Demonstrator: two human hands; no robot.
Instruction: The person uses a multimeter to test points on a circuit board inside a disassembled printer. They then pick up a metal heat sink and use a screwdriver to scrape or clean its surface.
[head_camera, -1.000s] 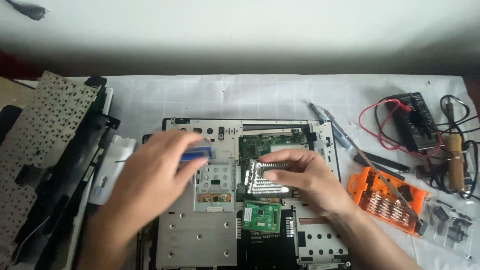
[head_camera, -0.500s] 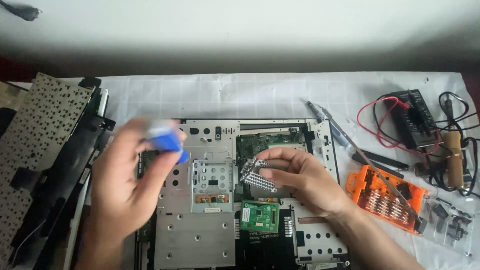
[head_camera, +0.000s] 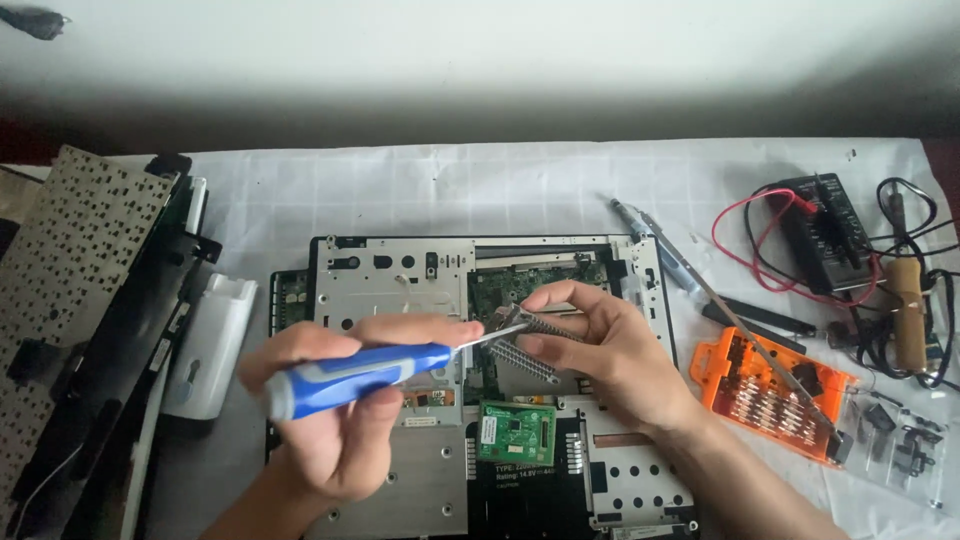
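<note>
- White cloth (head_camera: 520, 190) with a faint grid covers a table, seen from above, with a pale wall behind it.
- At the middle lies an opened laptop chassis (head_camera: 400, 270), its metal plates and green circuit boards bare.
- The left hand (head_camera: 335, 420) is closed in a fist round the blue-and-white handle of a screwdriver (head_camera: 360, 372), which lies nearly level and points to the right.
- The right hand (head_camera: 600, 345) pinches a small metal heatsink (head_camera: 530, 345) with rows of fins between thumb and fingertips, holding it just above the chassis.
- The screwdriver's tip touches the left end of the heatsink.
- A small green circuit board (head_camera: 516, 432) sits just below the two hands.
- On the left, a detached keyboard (head_camera: 70, 260) leans on dark laptop parts, with a white plastic piece (head_camera: 212, 345) beside them.
- On the right are an orange case of screwdriver bits (head_camera: 770, 395), a black multimeter (head_camera: 825, 235) with red and black leads, and a wooden-handled tool (head_camera: 907, 310).
</note>
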